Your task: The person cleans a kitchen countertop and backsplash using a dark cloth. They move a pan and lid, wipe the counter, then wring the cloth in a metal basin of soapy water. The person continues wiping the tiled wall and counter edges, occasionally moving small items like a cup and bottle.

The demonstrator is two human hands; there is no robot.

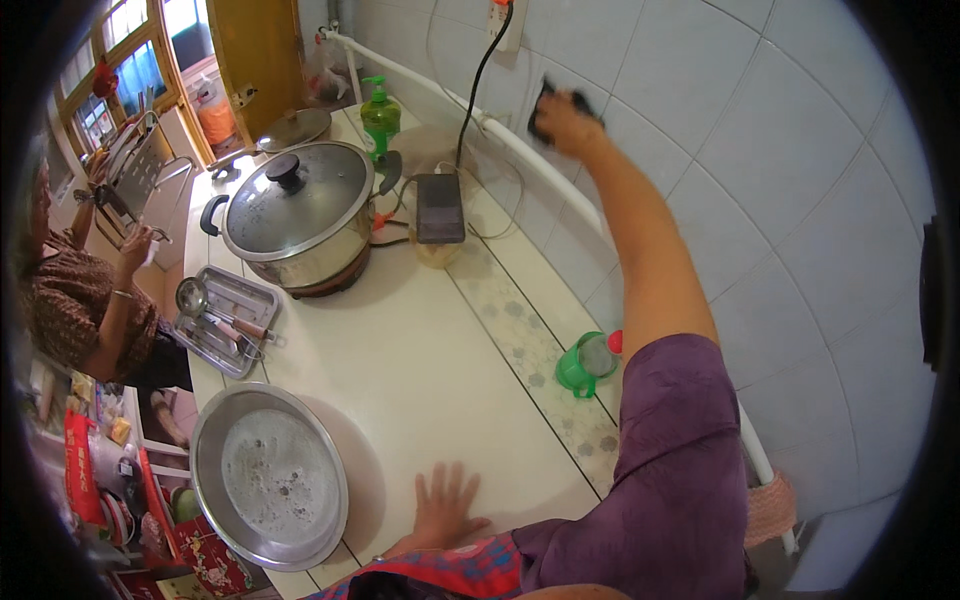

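Against the tiled wall (694, 97), above a white pipe, my right hand (566, 124) presses a dark cloth (540, 112); both are slightly blurred. My left hand (446, 504) lies flat on the white tabletop (420, 360) near its front edge, fingers spread and holding nothing. Left of that hand stands a metal basin (337, 457) of soapy-looking water (281, 472). Under my right arm is a green plastic cup (577, 367), close to the wall.
A large lidded pot (300, 202) sits on a cooker near a green pump bottle (380, 120). Ladles lie on a metal tray (259, 289). A black cable hangs from a wall socket (506, 26). Another person (90, 300) stands at the left, holding a metal rack (139, 172).
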